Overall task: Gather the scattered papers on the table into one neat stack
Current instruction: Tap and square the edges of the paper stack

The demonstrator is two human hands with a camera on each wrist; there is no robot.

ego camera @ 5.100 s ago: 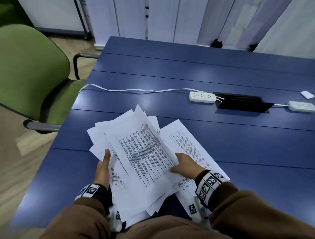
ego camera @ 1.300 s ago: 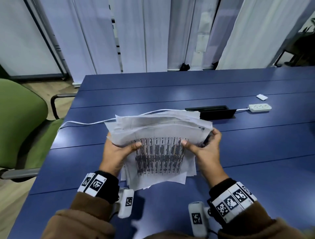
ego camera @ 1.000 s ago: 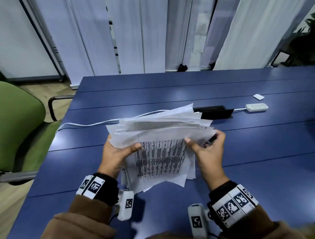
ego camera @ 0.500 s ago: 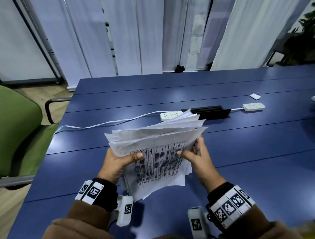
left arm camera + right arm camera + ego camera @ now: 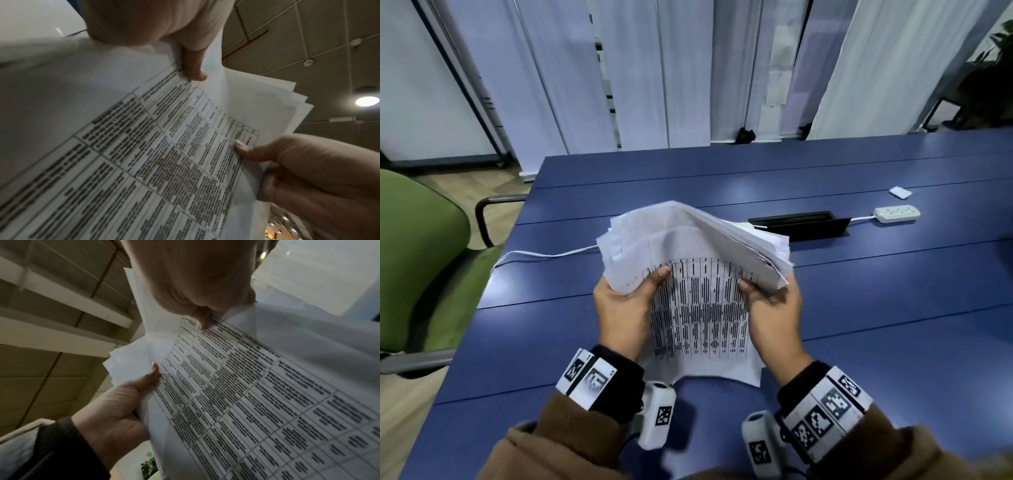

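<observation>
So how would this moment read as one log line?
papers: gathered, upright, edges uneven | left hand: grips left side | right hand: grips right side | table: stack not yet laid down

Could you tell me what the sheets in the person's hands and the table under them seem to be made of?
The sheets look like thin matt office paper: they curl over between the left hand and right hand, and carry printed tables. The table looks like blue laminate or painted board with a satin finish, given its soft light reflections and straight seams; the core cannot be told.

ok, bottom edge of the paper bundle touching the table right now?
Cannot tell. In the head view the paper bundle hangs in both hands, its lower edge near the table, but neither contact nor gap shows plainly. Wrist views don't show the table.
</observation>
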